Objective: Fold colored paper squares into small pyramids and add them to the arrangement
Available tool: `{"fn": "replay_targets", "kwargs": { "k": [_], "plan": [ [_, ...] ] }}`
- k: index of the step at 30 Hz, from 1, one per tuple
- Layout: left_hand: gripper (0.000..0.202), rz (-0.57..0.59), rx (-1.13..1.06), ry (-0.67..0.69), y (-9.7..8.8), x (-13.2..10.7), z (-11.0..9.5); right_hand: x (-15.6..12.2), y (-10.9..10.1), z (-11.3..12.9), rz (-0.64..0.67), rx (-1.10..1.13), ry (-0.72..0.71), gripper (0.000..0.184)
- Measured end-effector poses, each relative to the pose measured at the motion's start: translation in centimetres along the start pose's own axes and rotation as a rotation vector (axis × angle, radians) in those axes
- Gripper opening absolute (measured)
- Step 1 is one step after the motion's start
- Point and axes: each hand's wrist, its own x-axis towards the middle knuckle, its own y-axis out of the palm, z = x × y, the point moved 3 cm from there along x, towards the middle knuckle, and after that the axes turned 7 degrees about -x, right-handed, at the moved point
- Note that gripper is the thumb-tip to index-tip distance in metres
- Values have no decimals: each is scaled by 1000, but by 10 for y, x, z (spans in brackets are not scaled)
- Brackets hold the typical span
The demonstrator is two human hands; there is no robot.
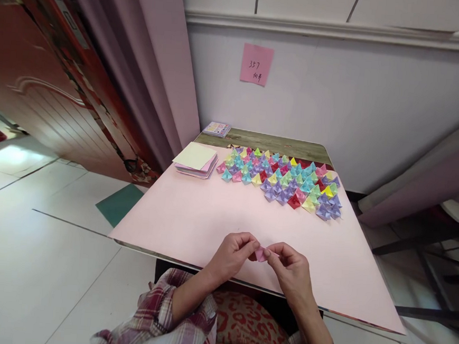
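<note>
1. Pinching a small pink folded paper piece (262, 253) from both sides, the left hand (234, 256) and right hand (290, 267) meet at the worktop's (194, 217) near edge.
2. Many coloured folded pieces (282, 181) crowd the far edge.
3. A paper stack (196, 160) lies at the far left corner.

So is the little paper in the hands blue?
No, the small folded paper pinched between the left hand and the right hand is pink.
</note>
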Motion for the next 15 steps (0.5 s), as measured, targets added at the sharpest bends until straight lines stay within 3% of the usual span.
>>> {"fn": "replay_targets", "kwargs": {
  "k": [6, 12, 15],
  "plan": [
    [29, -20, 157, 14, -2, -1, 1, 0, 3, -2, 93, 37, 17, 32],
    [31, 26, -91, -136, 3, -1, 17, -2, -2, -9, -74, -35, 40, 32],
    [36, 6, -91, -152, 4, -3, 18, -2, 0, -10, -66, -2, 53, 31]
  ]
}}
